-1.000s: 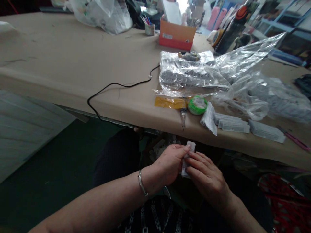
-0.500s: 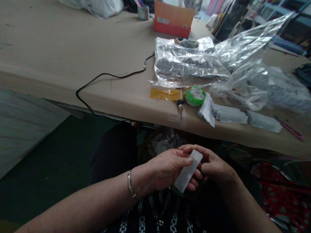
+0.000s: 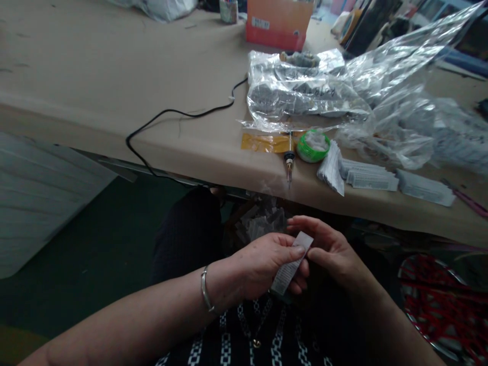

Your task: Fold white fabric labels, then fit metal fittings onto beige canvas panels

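Observation:
My left hand, with a metal bangle on its wrist, is closed on a narrow white printed label above my lap. The thumb presses on its face while the fingers lie behind it. Close on the right is my right hand, its thumb and index finger apart. The thumb tip is by the label's upper right edge; whether it touches I cannot tell. Beyond the hands, a soldering iron lies with its metal tip toward the table's front edge. Stacks of printed labels rest to its right.
A green round container with whitish stuff stands beside the iron. Behind are clear plastic bags and an orange box. A black cord crosses the table. Below its edge, scraps fill a bin. Pink tweezers lie right.
My right hand's fingers have spread and drawn back slightly from the label. My left hand keeps its hold, with the label tilted a little differently. The view has shifted slightly.

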A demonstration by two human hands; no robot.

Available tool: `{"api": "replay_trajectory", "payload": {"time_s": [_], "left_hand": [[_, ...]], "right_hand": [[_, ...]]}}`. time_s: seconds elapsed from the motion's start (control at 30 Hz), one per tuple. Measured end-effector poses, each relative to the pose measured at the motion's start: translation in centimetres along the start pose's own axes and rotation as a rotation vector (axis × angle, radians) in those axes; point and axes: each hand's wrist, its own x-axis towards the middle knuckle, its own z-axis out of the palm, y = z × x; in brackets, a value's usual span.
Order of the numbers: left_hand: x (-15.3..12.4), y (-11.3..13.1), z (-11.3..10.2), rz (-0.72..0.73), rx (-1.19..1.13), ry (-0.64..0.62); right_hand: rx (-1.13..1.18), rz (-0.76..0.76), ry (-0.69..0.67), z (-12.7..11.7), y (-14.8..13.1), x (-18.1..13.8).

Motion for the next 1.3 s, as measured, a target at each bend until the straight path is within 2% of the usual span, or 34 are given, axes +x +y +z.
{"api": "replay_trajectory", "payload": {"time_s": [0.1, 0.17, 0.33, 0.5, 0.6, 0.7, 0.83, 0.93, 1.03, 1.13, 1.3], "left_hand": [[-0.3, 0.0, -0.2, 0.034, -0.014, 0.021], [-0.4, -0.1, -0.3, 0.044, -0.029, 0.029], [-0.5, -0.4, -0.6, 0.035, -0.035, 0.041], [-0.7, -0.2, -0.9, 0.053, -0.067, 0.058], [-0.8, -0.1, -0.9, 0.058, -0.082, 0.078], [-0.7, 0.0, -0.9, 0.083, -0.062, 0.09], [-0.7, 0.0, -0.9, 0.151, 0.006, 0.17], [-0.6, 0.1, -0.9, 0.189, 0.05, 0.217], [-0.4, 0.4, -1.0, 0.217, 0.06, 0.233], [-0.3, 0.8, -1.2, 0.216, -0.003, 0.194], [-1.0, 0.9, -1.3, 0.154, -0.183, 0.157]], "right_hand": [[-0.428, -0.176, 0.184, 0.7, -0.7, -0.9], [-0.624, -0.258, 0.228, 1.2, -1.0, -1.2], [-0.779, -0.344, 0.22, 2.1, -0.9, -0.9], [-0.734, -0.329, 0.22, 2.6, -0.6, -0.6], [-0.631, -0.27, 0.214, 2.7, -0.6, -0.6], [-0.365, -0.093, 0.242, 2.6, -0.7, -0.2], [0.049, 0.148, 0.197, 2.4, -0.3, 1.1], [0.171, 0.22, 0.181, 2.5, 0.1, 2.0], [0.201, 0.208, 0.186, 2.7, 0.2, 2.7], [0.166, 0.133, 0.225, 3.0, 0.1, 2.9], [-0.106, -0.097, 0.312, 3.4, -0.2, 1.7]]}}
